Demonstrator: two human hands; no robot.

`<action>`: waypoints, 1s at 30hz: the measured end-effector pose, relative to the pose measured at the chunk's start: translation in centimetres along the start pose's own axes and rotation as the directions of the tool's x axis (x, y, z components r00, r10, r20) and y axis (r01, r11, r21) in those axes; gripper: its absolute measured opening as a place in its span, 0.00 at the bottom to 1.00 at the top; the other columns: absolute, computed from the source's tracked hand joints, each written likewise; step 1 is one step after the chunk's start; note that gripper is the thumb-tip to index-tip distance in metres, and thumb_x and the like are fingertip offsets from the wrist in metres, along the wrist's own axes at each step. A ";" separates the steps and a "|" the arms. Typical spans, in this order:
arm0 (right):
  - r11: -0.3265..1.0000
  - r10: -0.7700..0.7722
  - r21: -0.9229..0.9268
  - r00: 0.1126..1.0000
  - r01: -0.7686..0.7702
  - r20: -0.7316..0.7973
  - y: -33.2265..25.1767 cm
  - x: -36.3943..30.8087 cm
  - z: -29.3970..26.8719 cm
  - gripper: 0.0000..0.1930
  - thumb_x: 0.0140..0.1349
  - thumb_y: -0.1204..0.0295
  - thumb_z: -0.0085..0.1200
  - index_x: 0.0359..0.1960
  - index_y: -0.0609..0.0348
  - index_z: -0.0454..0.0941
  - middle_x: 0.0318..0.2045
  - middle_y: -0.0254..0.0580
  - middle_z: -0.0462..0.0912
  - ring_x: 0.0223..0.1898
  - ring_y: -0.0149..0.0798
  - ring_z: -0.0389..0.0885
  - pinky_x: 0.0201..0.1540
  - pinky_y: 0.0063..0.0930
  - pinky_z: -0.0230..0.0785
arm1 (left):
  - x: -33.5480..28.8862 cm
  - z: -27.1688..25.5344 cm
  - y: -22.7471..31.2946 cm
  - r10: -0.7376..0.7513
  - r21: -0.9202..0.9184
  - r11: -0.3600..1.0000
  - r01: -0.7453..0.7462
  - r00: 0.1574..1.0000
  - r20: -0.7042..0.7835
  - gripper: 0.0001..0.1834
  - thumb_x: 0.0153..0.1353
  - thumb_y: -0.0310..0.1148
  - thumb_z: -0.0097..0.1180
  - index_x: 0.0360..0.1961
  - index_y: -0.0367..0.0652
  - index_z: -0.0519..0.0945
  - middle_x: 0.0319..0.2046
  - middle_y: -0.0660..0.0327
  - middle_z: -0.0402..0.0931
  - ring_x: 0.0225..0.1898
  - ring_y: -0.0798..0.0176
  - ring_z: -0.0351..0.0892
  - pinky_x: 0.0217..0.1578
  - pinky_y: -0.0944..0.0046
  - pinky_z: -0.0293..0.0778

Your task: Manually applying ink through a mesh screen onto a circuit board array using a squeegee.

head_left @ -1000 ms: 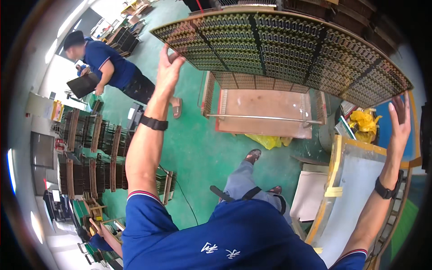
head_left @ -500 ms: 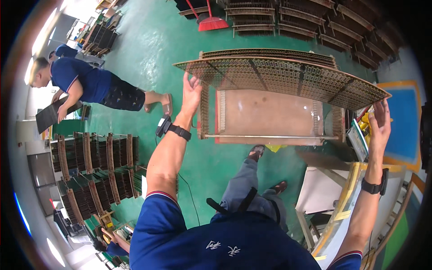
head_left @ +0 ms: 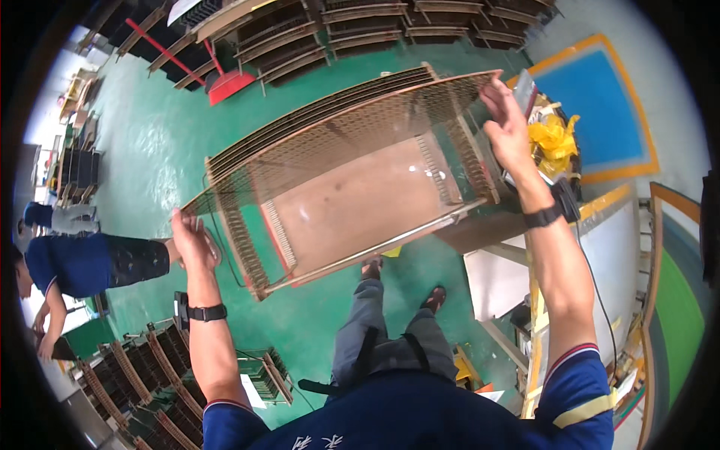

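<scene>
My left hand grips one end of a wide, thin circuit board panel with a dense repeating pattern. At the opposite end, my right hand has its thumb and fingers closed around the corner. Between them the panel stands tilted over a slotted rack with comb-like sides and a metal rod along its near edge. Several similar boards stand in the rack's far part, behind the held panel. I cannot tell whether the panel's lower edge sits in the slots. The rack's brown base shows nearer me.
A yellow plastic bag and a blue orange-framed panel lie to the right. Loaded racks stand at the back, others at lower left. A red dustpan is beyond; a person bends at left.
My view has turned, so the rack now slants up to the right. Both hands still hold the panel, now more in line with the rack's stored boards. The person at left bends lower.
</scene>
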State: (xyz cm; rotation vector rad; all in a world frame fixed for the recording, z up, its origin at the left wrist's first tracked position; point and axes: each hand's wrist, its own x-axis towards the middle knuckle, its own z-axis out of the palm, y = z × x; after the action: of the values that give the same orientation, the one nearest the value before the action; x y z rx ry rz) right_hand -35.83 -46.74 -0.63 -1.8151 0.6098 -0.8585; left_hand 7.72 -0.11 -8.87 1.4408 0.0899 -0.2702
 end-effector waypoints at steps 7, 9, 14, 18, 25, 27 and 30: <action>0.995 0.101 0.004 0.995 -0.101 -0.014 1.5 1.5 0.4 0.42 0.48 0.87 0.41 0.72 0.70 0.55 0.68 0.59 0.65 0.72 0.50 0.63 0.75 0.37 0.53 | -1.4 1.2 1.3 -0.080 0.063 0.995 0.076 0.994 0.071 0.43 0.69 0.55 0.48 0.72 0.32 0.54 0.75 0.47 0.50 0.77 0.51 0.46 0.74 0.52 0.44; 0.997 0.080 0.011 0.997 -0.080 0.000 2.0 1.5 0.4 0.42 0.48 0.87 0.41 0.72 0.70 0.54 0.69 0.59 0.65 0.72 0.50 0.63 0.75 0.37 0.53 | -1.3 0.8 0.9 -0.061 0.071 0.996 0.055 0.994 0.088 0.44 0.69 0.55 0.49 0.72 0.30 0.53 0.76 0.45 0.47 0.77 0.51 0.44 0.74 0.52 0.43; 0.992 0.124 0.028 0.992 -0.125 0.023 3.6 1.7 0.5 0.44 0.49 0.89 0.39 0.74 0.67 0.50 0.71 0.56 0.62 0.73 0.48 0.61 0.74 0.37 0.52 | -0.2 0.4 -0.8 -0.085 0.064 0.995 0.082 0.996 0.039 0.40 0.69 0.53 0.50 0.70 0.34 0.57 0.72 0.48 0.55 0.74 0.53 0.51 0.72 0.56 0.47; 0.984 0.175 0.004 0.985 -0.175 0.002 5.7 1.5 0.8 0.44 0.49 0.89 0.39 0.75 0.67 0.49 0.71 0.57 0.61 0.74 0.49 0.60 0.74 0.37 0.52 | 0.2 0.2 -2.1 -0.059 0.110 0.992 0.056 0.998 0.025 0.33 0.68 0.51 0.52 0.65 0.40 0.66 0.64 0.55 0.64 0.65 0.61 0.61 0.65 0.61 0.57; 0.976 0.191 -0.093 0.980 -0.195 -0.058 10.3 0.7 1.4 0.38 0.54 0.87 0.46 0.72 0.68 0.56 0.70 0.56 0.65 0.73 0.44 0.62 0.72 0.32 0.54 | 0.0 0.3 -3.0 -0.111 0.270 0.959 0.082 0.990 0.092 0.30 0.65 0.50 0.58 0.61 0.41 0.74 0.59 0.57 0.71 0.60 0.62 0.66 0.63 0.57 0.60; 0.958 0.193 -0.202 0.979 -0.202 -0.066 11.5 0.6 1.6 0.37 0.55 0.87 0.46 0.70 0.68 0.58 0.69 0.57 0.66 0.72 0.45 0.65 0.72 0.33 0.55 | -1.1 1.0 -2.8 -0.039 0.369 0.929 0.019 0.998 0.049 0.36 0.64 0.51 0.59 0.66 0.37 0.71 0.61 0.52 0.72 0.64 0.57 0.67 0.65 0.55 0.60; 0.933 0.323 -0.138 0.943 -0.331 -0.077 13.1 0.9 1.8 0.35 0.58 0.84 0.46 0.70 0.72 0.58 0.70 0.61 0.65 0.71 0.47 0.64 0.73 0.33 0.51 | -2.4 2.9 -2.3 0.014 0.482 0.875 -0.035 0.999 0.047 0.41 0.65 0.49 0.60 0.68 0.29 0.64 0.56 0.49 0.76 0.58 0.56 0.73 0.61 0.61 0.66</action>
State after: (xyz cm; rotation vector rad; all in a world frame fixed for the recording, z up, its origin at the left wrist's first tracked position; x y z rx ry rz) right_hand -34.21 -51.29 -12.98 -1.7597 1.0033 -0.6496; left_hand 4.52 -2.92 -10.14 1.9339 -0.0351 -0.3168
